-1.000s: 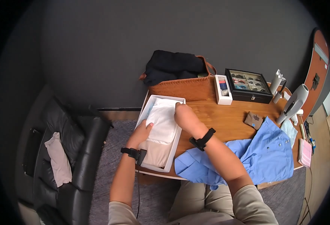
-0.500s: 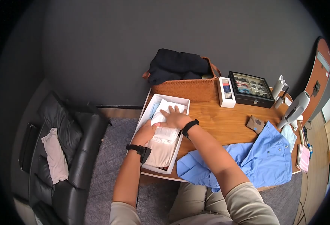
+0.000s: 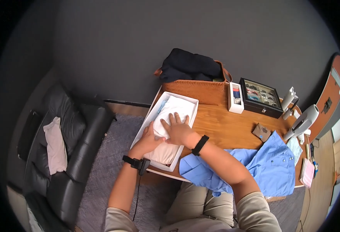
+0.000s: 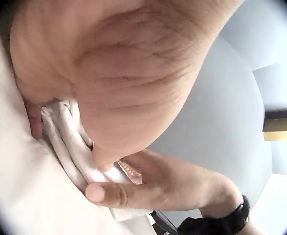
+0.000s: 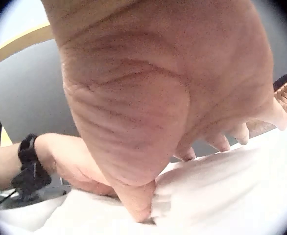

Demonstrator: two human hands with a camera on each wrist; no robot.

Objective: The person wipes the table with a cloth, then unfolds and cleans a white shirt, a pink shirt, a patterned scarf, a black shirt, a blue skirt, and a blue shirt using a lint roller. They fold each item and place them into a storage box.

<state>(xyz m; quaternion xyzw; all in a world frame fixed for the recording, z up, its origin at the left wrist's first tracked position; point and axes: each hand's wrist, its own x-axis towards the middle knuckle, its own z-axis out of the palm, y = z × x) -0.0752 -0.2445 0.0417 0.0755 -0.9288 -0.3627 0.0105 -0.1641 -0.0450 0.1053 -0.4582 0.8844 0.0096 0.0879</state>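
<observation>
Folded white cloth [image 3: 172, 116], lying in the white tray [image 3: 151, 116] at the desk's 9 o'clock: you are flattening it with your right hand [image 3: 177, 129] spread, left hand [image 3: 148, 140] pinching its edge, risking bunched folds.

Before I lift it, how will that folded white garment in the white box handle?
Probably floppy: the white garment dents under the right hand pressing flat on it. Likely light for its bulk, being soft layered cloth. It may unfold if lifted by one edge; the left hand already steadies its side inside the white box.
</observation>
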